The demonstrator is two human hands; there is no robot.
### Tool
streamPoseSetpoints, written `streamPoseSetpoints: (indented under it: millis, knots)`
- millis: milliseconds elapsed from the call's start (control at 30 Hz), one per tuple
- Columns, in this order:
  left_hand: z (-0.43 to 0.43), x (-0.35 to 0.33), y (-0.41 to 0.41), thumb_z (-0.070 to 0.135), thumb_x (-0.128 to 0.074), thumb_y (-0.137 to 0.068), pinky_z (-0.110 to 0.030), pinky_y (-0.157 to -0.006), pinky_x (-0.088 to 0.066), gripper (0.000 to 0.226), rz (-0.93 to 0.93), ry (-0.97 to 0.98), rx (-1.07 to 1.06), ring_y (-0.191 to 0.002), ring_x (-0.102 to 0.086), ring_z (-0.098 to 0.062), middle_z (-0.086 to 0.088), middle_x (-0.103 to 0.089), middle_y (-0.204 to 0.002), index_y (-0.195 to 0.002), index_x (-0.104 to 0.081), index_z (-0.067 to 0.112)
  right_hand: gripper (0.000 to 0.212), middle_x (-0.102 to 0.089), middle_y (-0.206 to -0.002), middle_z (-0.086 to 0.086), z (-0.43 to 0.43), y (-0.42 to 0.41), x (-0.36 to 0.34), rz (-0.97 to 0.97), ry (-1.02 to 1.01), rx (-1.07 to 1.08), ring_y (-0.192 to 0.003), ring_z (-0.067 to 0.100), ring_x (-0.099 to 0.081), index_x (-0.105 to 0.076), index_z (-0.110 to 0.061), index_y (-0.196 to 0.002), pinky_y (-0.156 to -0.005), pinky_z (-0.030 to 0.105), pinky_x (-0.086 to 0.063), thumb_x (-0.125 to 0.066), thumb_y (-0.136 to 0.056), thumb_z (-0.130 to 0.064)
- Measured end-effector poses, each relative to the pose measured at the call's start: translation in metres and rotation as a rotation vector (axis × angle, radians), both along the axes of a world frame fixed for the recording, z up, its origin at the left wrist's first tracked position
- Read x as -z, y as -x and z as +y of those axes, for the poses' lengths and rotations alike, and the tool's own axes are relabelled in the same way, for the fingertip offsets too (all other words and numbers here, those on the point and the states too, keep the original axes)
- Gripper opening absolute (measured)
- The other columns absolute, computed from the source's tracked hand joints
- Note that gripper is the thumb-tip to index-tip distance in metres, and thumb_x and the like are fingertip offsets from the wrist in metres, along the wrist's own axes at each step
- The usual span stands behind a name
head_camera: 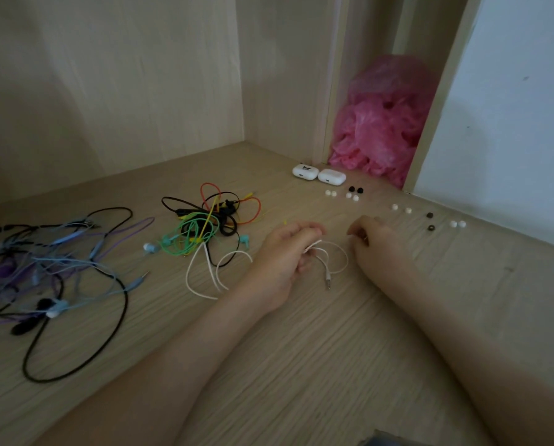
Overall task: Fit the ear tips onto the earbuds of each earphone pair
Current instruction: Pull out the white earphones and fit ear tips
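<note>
Earphone cable, white (pixel 337 252): gathered in loose loops and pinched in the curled fingers of the left grip (pixel 279 255), which rests on the tabletop (pixel 301 365). More loops trail out to that grip's left, and the jack plug (pixel 327 281) lies just below it. Right grip (pixel 377 243): resting on the tabletop just right of the cable loop, fingers curled under; whether it holds anything cannot be told. Ear tips, loose: white pairs (pixel 331 193) and a black pair (pixel 356 189) beyond the gap between the two grips. Further white tips (pixel 401 208), two dark tips (pixel 430 216) and a last white pair (pixel 457 224) run beyond and to the right of the right grip. Charging cases, two, white (pixel 319 174): side by side beyond the ear tips, at the back panel. Pink plastic bag (pixel 381 130): crumpled in the recess behind the cases. Tangle of green, yellow, orange and black earphones (pixel 205 220): to the left of the left grip, near it. Tangle of blue, purple and black earphones (pixel 44 262): farther left, well apart from both grips.
</note>
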State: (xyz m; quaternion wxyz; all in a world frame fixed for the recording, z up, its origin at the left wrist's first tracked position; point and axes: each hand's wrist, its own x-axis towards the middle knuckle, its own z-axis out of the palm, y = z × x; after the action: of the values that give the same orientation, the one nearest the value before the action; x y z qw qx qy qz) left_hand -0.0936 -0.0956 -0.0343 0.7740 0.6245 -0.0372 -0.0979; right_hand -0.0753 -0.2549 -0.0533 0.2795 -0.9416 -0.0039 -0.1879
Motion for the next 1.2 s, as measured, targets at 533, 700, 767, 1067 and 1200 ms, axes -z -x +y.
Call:
streamPoseSetpoints:
  millis: [533, 700, 767, 1067, 1200]
  knots:
    - [0.008, -0.001, 0.009, 0.035, -0.033, -0.101, -0.034, -0.06, -0.044, 0.024, -0.529, -0.912, -0.02, -0.068, -0.059, -0.016, -0.004, -0.068, -0.085, -0.098, -0.046, 0.015, 0.018, -0.063, -0.085, -0.003, 0.011, 0.013, -0.021, 0.07, -0.586, -0.189, -0.081, 0.011, -0.058, -0.064, -0.024, -0.082, -0.071, 0.024, -0.05, -0.059, -0.088, -0.007]
    - [0.012, 0.0, 0.008, 0.015, -0.037, -0.097, -0.028, -0.051, -0.034, 0.01, -0.523, -0.971, 0.042, -0.062, -0.048, -0.014, -0.001, -0.052, -0.073, -0.106, -0.039, 0.011, 0.013, -0.064, -0.085, -0.001, 0.011, 0.015, -0.019, 0.116, -0.594, -0.212, -0.078, 0.012, -0.061, -0.065, -0.024, -0.087, -0.074, 0.025, -0.051, -0.061, -0.088, -0.011]
    - [0.012, 0.002, 0.007, 0.011, -0.038, -0.096, -0.027, -0.061, -0.042, 0.024, -0.569, -1.045, 0.055, -0.08, -0.056, -0.02, -0.008, -0.056, -0.088, -0.119, -0.032, 0.011, 0.014, -0.065, -0.082, -0.002, 0.011, 0.014, -0.018, 0.115, -0.575, -0.184, -0.077, 0.012, -0.062, -0.062, -0.026, -0.088, -0.076, 0.03, -0.051, -0.061, -0.088, -0.012]
    - [0.009, -0.002, 0.008, 0.025, -0.054, -0.094, -0.036, -0.072, -0.052, 0.016, -0.574, -0.866, -0.093, -0.084, -0.065, -0.018, -0.007, -0.068, -0.092, -0.095, -0.04, 0.017, 0.008, -0.066, -0.075, 0.003, 0.014, 0.016, -0.023, 0.108, -0.816, -0.238, -0.067, 0.011, -0.061, -0.061, -0.012, -0.088, -0.062, 0.026, -0.051, -0.056, -0.091, -0.006]
    - [0.008, 0.001, 0.009, 0.03, -0.058, -0.091, -0.032, -0.069, -0.05, 0.016, -0.666, -0.838, -0.14, -0.077, -0.065, -0.013, 0.001, -0.07, -0.083, -0.095, -0.06, 0.015, 0.006, -0.062, -0.073, 0.007, 0.019, 0.018, -0.022, 0.146, -0.859, -0.335, -0.065, 0.011, -0.058, -0.062, -0.01, -0.09, -0.058, 0.022, -0.049, -0.058, -0.089, -0.006]
